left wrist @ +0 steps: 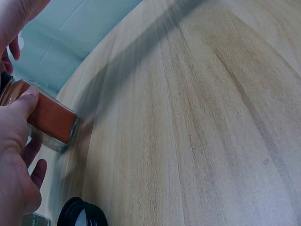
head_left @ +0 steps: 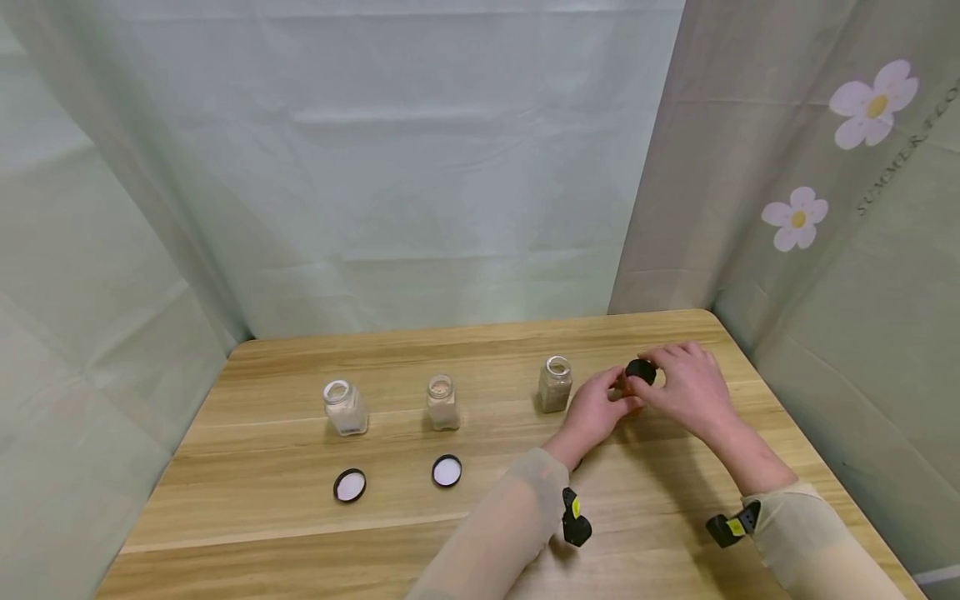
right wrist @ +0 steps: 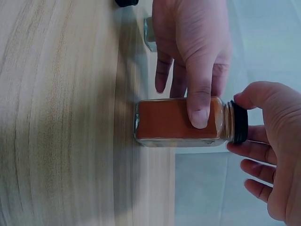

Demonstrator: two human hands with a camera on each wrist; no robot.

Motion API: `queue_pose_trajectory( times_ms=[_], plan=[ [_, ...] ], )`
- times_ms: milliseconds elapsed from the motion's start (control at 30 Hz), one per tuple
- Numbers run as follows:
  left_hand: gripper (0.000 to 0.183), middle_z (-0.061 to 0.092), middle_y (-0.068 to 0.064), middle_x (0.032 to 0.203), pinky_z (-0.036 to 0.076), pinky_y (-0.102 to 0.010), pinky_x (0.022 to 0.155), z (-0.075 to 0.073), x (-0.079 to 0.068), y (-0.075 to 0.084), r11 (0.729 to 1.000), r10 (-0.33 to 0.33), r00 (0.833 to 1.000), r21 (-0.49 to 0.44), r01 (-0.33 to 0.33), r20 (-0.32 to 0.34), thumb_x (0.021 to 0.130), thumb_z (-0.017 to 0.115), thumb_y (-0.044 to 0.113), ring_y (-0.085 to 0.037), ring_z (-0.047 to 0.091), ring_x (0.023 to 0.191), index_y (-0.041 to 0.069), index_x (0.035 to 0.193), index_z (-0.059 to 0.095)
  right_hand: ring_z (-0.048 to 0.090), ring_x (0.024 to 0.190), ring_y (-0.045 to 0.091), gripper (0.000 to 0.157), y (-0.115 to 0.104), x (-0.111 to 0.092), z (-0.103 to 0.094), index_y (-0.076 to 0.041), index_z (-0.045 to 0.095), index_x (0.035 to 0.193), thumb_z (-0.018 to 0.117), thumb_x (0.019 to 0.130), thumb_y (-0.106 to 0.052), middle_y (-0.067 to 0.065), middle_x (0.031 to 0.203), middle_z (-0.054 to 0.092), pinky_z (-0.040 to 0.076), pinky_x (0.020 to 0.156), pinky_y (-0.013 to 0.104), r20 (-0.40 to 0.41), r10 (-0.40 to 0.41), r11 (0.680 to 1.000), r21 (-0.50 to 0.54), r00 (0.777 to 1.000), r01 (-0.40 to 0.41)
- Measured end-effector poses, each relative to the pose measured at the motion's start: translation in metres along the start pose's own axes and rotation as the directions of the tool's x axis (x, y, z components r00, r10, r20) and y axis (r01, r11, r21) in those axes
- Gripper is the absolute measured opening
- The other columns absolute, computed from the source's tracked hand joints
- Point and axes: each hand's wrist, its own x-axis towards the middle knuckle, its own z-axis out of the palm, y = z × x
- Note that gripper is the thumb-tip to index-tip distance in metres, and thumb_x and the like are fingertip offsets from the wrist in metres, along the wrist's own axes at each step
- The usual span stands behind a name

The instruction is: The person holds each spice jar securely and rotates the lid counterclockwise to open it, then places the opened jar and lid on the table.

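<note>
A glass spice jar (right wrist: pixel 174 120) of orange-red powder stands upright on the table near its right back corner. My left hand (head_left: pixel 595 408) grips the jar's body, its thumb across the front face in the right wrist view. On top sits a black screw lid (right wrist: pixel 240 122), which my right hand (head_left: pixel 688 390) pinches between thumb and fingers. The lid is still on the jar's neck. Just left of my left hand, an uncapped jar (head_left: pixel 555 385) holds greyish-brown powder.
Two more uncapped jars of pale powder, one at the left (head_left: pixel 347 408) and one in the middle (head_left: pixel 443 403), stand on the wooden table (head_left: pixel 247 467). Before them lie two upturned lids (head_left: pixel 349 485) (head_left: pixel 447 471). Another black lid (left wrist: pixel 82 213) lies near my left wrist.
</note>
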Motion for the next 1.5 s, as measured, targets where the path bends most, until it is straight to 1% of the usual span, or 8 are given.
queue_pose_trajectory(
  times_ms=[167,533,733,900,1033,1133,1333,1500],
  plan=[
    [0.045,0.065,0.010,0.128,0.046,-0.027,0.102,0.000,0.000,0.001,1.000,0.006,1.000,0.016,-0.006,-0.003,0.095,0.075,0.035,-0.006,0.057,0.122,0.025,0.137,0.064,0.051,0.114,0.040,0.042,-0.001,-0.001,-0.002,-0.005,0.072,0.124,0.073,0.091,-0.032,0.019,0.122,0.068,0.038,0.095,0.061,0.024,-0.005,0.999,0.044,1.000,0.004],
    [0.048,0.064,0.010,0.129,0.045,-0.029,0.104,0.000,0.000,0.000,1.000,0.005,1.000,0.004,-0.005,-0.002,0.094,0.075,0.037,-0.007,0.056,0.124,0.027,0.139,0.063,0.048,0.116,0.036,0.043,0.003,-0.003,0.001,-0.009,0.070,0.129,0.068,0.086,-0.014,0.016,0.129,0.066,0.035,0.096,0.059,0.043,-0.028,0.985,0.171,0.999,0.020],
    [0.048,0.063,0.007,0.134,0.044,-0.029,0.105,0.000,0.000,0.000,1.000,-0.003,1.000,0.022,0.003,0.000,0.095,0.076,0.032,-0.008,0.056,0.126,0.024,0.141,0.062,0.044,0.124,0.040,0.051,0.003,-0.005,0.005,-0.004,0.063,0.137,0.075,0.091,-0.023,0.019,0.136,0.061,0.035,0.099,0.061,0.043,-0.002,0.971,0.240,0.999,-0.008],
    [0.050,0.062,0.010,0.137,0.044,-0.029,0.106,0.001,0.000,0.001,1.000,-0.028,1.000,0.007,0.028,-0.005,0.094,0.077,0.034,-0.008,0.054,0.129,0.025,0.141,0.063,0.040,0.129,0.046,0.069,0.001,-0.008,0.009,0.002,0.058,0.137,0.082,0.088,-0.040,0.024,0.135,0.058,0.034,0.100,0.062,0.012,0.114,0.928,0.356,0.993,-0.111],
    [0.050,0.062,0.011,0.135,0.044,-0.029,0.106,0.001,0.000,0.002,0.999,-0.033,0.999,-0.003,0.033,-0.011,0.092,0.077,0.039,-0.008,0.054,0.128,0.027,0.138,0.064,0.038,0.128,0.043,0.077,0.001,-0.012,0.015,0.002,0.056,0.136,0.085,0.083,-0.047,0.023,0.132,0.056,0.037,0.094,0.056,-0.006,0.232,0.874,0.439,0.973,-0.206],
    [0.050,0.062,0.011,0.136,0.043,-0.029,0.106,0.000,-0.001,0.003,0.999,-0.032,0.999,0.004,0.032,-0.013,0.092,0.077,0.039,-0.008,0.054,0.128,0.026,0.139,0.064,0.037,0.126,0.042,0.080,0.002,-0.014,0.020,0.002,0.055,0.134,0.086,0.081,-0.049,0.022,0.131,0.053,0.036,0.092,0.054,-0.015,0.286,0.846,0.474,0.958,-0.245],
    [0.053,0.061,0.009,0.138,0.043,-0.030,0.107,0.000,-0.001,0.002,1.000,-0.028,1.000,0.014,0.028,-0.011,0.093,0.076,0.041,-0.009,0.054,0.130,0.025,0.141,0.063,0.038,0.122,0.040,0.074,0.002,-0.014,0.029,0.002,0.056,0.127,0.085,0.082,-0.049,0.023,0.126,0.054,0.035,0.086,0.045,-0.018,0.329,0.820,0.502,0.944,-0.276],
    [0.052,0.063,0.009,0.135,0.043,-0.030,0.107,-0.001,-0.001,0.002,0.999,-0.025,1.000,0.023,0.026,-0.011,0.093,0.076,0.042,-0.009,0.054,0.128,0.025,0.140,0.063,0.040,0.119,0.037,0.066,0.002,-0.014,0.032,0.001,0.060,0.125,0.084,0.085,-0.045,0.020,0.124,0.057,0.035,0.084,0.042,-0.038,0.325,0.807,0.533,0.945,-0.256]
  ],
)
